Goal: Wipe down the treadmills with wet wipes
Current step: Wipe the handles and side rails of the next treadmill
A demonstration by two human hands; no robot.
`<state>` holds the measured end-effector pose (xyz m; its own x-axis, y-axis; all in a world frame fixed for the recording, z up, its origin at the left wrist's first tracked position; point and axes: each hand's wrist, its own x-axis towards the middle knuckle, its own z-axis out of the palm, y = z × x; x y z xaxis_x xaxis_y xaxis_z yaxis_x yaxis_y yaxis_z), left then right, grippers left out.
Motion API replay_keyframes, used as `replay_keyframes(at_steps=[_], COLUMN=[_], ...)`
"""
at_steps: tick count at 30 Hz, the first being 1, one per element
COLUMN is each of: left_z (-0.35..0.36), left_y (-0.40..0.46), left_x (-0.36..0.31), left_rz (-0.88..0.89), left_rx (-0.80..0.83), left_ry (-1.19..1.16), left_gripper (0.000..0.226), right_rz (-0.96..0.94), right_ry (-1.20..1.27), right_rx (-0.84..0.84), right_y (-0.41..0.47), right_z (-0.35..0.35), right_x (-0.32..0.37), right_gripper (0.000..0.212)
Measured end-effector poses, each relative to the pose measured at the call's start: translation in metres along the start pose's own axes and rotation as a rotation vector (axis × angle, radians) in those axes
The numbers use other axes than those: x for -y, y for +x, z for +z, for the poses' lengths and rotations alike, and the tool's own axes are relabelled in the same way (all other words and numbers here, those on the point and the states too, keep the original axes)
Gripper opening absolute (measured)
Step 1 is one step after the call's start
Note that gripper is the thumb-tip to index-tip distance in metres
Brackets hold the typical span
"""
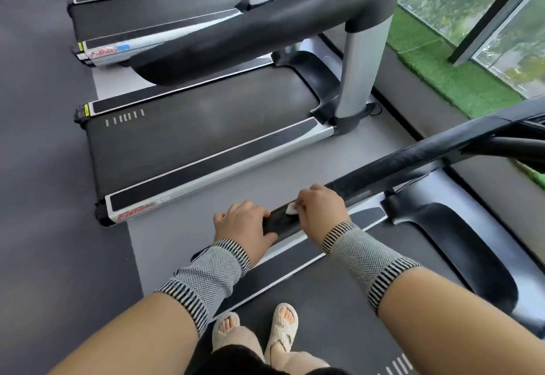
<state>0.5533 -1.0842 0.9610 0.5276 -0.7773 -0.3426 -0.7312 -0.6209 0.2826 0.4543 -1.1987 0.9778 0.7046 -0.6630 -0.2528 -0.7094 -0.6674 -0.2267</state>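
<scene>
We stood on the treadmill belt (339,309) in sandals (281,327). A second treadmill (191,138) lay just beside, a strip of grey floor (177,212) between them. The black padded handrail (413,156), round and smooth, ran past us. Our left hand (244,224) gripped its end; our right hand (320,209) pinched the white wipe (291,208) against it. Ribbed knit bands (362,253) covered both wrists.

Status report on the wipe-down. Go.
Left hand grips handrail end. Right hand presses wet wipe on it. Nothing blocking.
</scene>
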Motion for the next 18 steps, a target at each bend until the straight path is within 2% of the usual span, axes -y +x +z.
replay_keyframes(at_steps=[5,9,13,18], left_z=[-0.002,-0.009,-0.008,-0.011], left_y=[-0.001,-0.002,-0.011,-0.01], left_x=[0.005,0.025,0.042,0.052], left_rz=[0.033,0.068,0.106,0.136], left_rx=[0.01,0.069,0.049,0.068], left_ry=[0.011,0.049,0.05,0.053], left_gripper=[0.04,0.042,0.032,0.033], right_rz=[-0.094,0.141,-0.026,0.049], right_ry=[0.008,0.037,0.04,0.077], right_rx=[0.075,-0.064,0.072,-0.022], right_y=[-0.015,-0.005,-0.026,-0.029], right_z=[0.009,0.006,0.032,0.042], right_x=[0.026,0.011,0.068,0.071], right_gripper=[0.015,0.016,0.015,0.027])
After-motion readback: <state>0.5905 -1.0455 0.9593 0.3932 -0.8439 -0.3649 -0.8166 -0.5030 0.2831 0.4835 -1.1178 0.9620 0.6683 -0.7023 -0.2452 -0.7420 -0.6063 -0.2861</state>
